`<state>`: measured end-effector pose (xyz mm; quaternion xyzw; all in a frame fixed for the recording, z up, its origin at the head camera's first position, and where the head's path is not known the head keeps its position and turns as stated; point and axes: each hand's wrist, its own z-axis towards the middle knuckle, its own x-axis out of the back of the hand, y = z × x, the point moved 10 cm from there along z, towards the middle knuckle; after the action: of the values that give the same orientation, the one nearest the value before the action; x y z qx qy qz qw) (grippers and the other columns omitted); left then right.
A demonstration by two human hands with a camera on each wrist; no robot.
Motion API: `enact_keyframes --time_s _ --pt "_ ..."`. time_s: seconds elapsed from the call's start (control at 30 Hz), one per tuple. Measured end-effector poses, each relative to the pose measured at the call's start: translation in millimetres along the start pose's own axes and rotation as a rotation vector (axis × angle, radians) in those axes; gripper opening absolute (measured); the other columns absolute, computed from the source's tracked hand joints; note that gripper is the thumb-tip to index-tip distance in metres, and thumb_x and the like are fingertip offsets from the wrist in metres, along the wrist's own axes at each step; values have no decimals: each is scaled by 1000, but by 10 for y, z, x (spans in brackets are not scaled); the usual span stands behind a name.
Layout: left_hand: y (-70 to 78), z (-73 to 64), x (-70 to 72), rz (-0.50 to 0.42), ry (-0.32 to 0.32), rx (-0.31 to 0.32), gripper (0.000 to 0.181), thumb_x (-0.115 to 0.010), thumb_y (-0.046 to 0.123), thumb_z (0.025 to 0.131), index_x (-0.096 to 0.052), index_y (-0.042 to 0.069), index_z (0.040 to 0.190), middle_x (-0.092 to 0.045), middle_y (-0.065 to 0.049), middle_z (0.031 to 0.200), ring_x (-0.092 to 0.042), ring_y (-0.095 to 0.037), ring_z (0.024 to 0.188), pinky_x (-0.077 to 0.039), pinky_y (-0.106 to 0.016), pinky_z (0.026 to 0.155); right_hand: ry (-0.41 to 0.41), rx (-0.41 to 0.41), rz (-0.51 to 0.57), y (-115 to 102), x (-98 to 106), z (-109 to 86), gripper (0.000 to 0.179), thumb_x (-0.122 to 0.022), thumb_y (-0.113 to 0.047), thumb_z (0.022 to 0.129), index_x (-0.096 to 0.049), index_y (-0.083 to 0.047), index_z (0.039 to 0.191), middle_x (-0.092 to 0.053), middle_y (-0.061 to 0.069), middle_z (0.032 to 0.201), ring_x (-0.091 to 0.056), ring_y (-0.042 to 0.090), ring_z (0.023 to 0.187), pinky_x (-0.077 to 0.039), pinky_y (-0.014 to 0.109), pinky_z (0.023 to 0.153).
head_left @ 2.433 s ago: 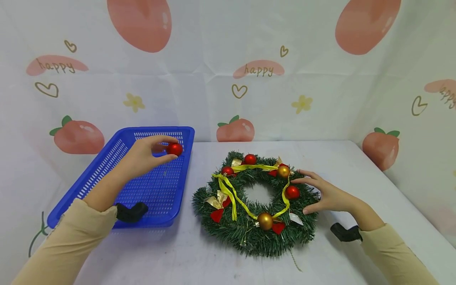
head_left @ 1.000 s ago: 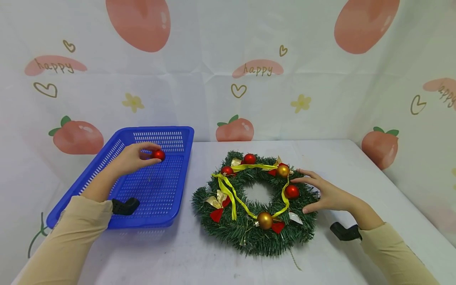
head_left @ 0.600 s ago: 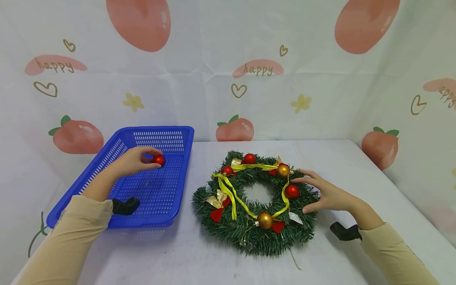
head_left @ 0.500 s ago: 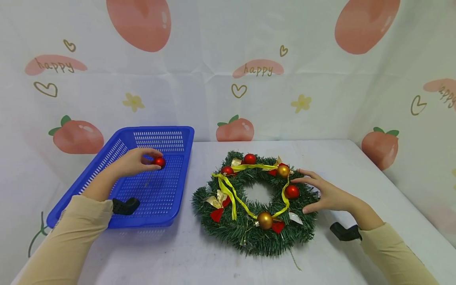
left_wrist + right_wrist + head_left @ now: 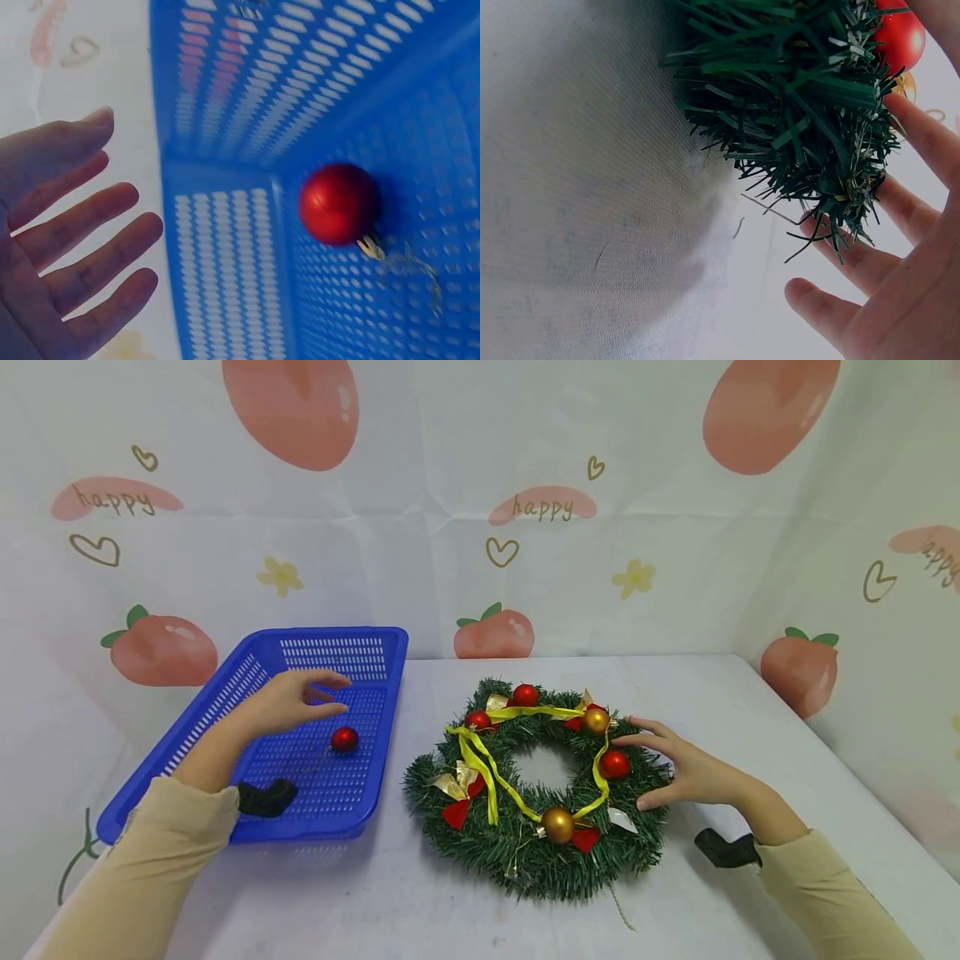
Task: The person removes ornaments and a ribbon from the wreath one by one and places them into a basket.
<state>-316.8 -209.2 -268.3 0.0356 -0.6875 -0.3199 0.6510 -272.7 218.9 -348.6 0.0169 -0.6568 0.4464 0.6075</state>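
A red Christmas ball (image 5: 344,740) with a gold cap and thin cord lies on the floor of the blue plastic basket (image 5: 385,752). My left hand (image 5: 288,703) hovers over the basket with fingers spread, apart from the ball (image 5: 341,204). In the left wrist view that hand (image 5: 75,247) has nothing between thumb and fingers. On the table lies a green wreath (image 5: 480,852) decorated with red and gold balls, bows and yellow ribbon. At its right edge, my right hand (image 5: 697,770) rests with extended fingers against the greenery; the right wrist view shows fingertips (image 5: 821,236) among the needles (image 5: 795,112).
The white-covered table (image 5: 435,910) stretches around the wreath, with the basket to the left. A white curtain (image 5: 427,577) with peach prints hangs behind. Each wrist carries a black mount (image 5: 726,849). A thin cord (image 5: 621,906) trails from the wreath's front.
My left hand carried the red ball leftward over the basket, lowered it and let go; the ball dropped onto the basket floor. My right hand and the wreath have stayed in place.
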Motion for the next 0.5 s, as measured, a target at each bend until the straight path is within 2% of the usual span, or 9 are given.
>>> enact_keyframes --time_s 0.1,0.27,0.5 --pt "179 -7 25 6 23 -47 40 -65 20 88 -57 3 123 -59 -21 125 -59 -39 111 -48 -53 93 0 0 -1 -4 3 2 73 -82 -27 69 -49 -10 131 -23 27 147 -26 51 129 -33 73 89" --pt "565 -28 24 -3 41 -123 39 -65 21 87 -58 6 123 -61 -17 124 -60 -35 111 -45 -54 96 1 4 -5 -13 6 3 73 -82 -27 68 -49 -9 132 -23 27 147 -26 51 129 -33 72 90" --pt "1133 -122 -153 -14 43 -289 34 -66 15 86 -61 8 119 -64 -10 119 -63 -28 106 -50 -49 92 3 8 -6 -17 4 -1 73 -82 -26 68 -49 -9 131 -24 28 146 -27 51 129 -33 73 89"
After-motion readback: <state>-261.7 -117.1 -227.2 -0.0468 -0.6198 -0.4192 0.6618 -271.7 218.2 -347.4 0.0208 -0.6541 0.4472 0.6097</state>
